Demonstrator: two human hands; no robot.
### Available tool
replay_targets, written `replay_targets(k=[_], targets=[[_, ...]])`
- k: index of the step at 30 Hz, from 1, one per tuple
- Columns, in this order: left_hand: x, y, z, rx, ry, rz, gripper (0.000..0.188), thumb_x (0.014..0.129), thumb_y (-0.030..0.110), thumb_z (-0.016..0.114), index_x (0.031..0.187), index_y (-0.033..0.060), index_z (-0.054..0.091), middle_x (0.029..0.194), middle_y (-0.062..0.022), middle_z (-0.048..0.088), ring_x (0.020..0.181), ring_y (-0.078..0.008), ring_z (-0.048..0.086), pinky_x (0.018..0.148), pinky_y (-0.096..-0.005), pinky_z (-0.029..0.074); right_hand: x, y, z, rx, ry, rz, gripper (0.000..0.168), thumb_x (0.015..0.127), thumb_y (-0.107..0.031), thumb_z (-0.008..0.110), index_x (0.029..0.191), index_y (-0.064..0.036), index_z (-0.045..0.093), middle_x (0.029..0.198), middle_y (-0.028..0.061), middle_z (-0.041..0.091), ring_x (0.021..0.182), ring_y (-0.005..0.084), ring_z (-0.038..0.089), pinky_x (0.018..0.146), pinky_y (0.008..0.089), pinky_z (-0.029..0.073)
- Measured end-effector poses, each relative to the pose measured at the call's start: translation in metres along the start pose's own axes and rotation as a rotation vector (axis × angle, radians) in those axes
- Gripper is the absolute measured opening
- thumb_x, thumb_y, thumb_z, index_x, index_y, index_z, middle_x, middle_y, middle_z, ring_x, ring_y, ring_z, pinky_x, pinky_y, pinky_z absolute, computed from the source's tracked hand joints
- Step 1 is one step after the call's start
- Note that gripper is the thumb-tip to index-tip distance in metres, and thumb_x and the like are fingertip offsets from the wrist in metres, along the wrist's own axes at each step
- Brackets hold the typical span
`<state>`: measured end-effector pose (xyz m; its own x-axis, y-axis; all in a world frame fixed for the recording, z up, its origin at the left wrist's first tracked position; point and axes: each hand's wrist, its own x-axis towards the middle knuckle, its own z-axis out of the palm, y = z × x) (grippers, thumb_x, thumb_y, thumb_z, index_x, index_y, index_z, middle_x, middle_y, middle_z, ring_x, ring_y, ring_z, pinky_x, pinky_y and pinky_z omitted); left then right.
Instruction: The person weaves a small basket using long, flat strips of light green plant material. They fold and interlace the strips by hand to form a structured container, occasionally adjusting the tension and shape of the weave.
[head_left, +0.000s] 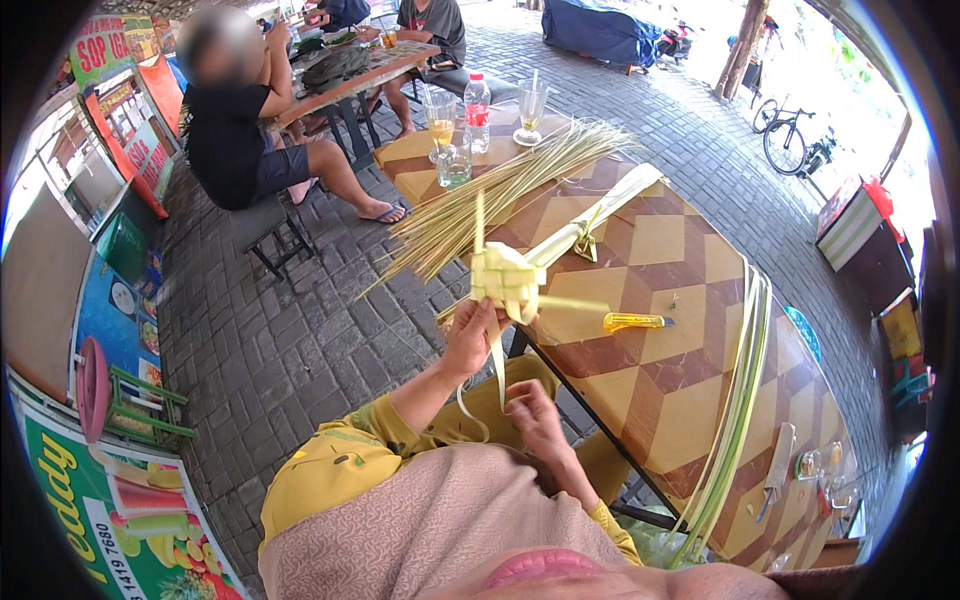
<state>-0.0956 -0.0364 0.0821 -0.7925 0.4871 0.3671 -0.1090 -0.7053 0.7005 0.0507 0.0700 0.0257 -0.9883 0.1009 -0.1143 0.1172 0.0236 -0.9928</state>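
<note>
My left hand (471, 341) grips a woven pale-green palm-leaf pouch (504, 279) from below, in front of the table's near-left edge. Loose ends stick out of the pouch upward and to the right. From its underside a long leaf strip (498, 364) runs down, fairly straight, to my right hand (538, 420). The fingers of that hand are curled in at the strip's lower part, slightly blurred. Another strip end loops over my lap. Behind the pouch, a tied bundle of pale leaf strips (600, 210) lies on the table (660, 240). A yellow box cutter (636, 322) rests to the right.
A sheaf of thin leaf ribs (502, 195) overhangs the table's left edge. Beyond stand a plastic bottle (477, 112) and several glasses (531, 105). Long green leaf strips (739, 412) drape over the right part. A person (232, 127) sits on a stool at another table.
</note>
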Motion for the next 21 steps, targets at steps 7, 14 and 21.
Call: replay_targets(k=[7,14,21], targets=[[-0.01,-0.012,-0.006,0.211,-0.058,-0.149,0.032,0.096,0.025,0.047,0.098,-0.0035,0.063,0.09,-0.0051,0.064,0.084,-0.0088,0.057,0.077,-0.0239,0.045,0.017,-0.036,-0.017,0.446,0.145,-0.249,0.019,0.095,-0.016,0.046,0.109,-0.003,0.047,0.096,0.0063,0.058,0.082,0.012,0.058,0.077,0.0256,0.045],[-0.016,-0.007,-0.003,0.45,-0.044,-0.213,0.03,0.097,0.023,0.044,0.094,0.0002,0.062,0.08,-0.0002,0.06,0.07,-0.0058,0.053,0.064,-0.021,0.044,0.039,-0.035,-0.003,0.776,-0.049,-0.149,0.027,0.093,-0.016,0.05,0.114,0.0,0.051,0.1,0.008,0.06,0.084,0.0162,0.059,0.077,0.0307,0.048],[-0.021,0.008,-0.029,0.226,0.018,-0.31,0.03,0.096,0.027,0.045,0.106,0.0005,0.057,0.086,-0.0015,0.06,0.079,-0.007,0.055,0.064,-0.0222,0.047,0.054,-0.032,0.018,0.857,-0.125,-0.097,0.022,0.092,-0.013,0.051,0.111,-0.002,0.055,0.101,0.0042,0.059,0.083,0.0142,0.058,0.074,0.0294,0.048]])
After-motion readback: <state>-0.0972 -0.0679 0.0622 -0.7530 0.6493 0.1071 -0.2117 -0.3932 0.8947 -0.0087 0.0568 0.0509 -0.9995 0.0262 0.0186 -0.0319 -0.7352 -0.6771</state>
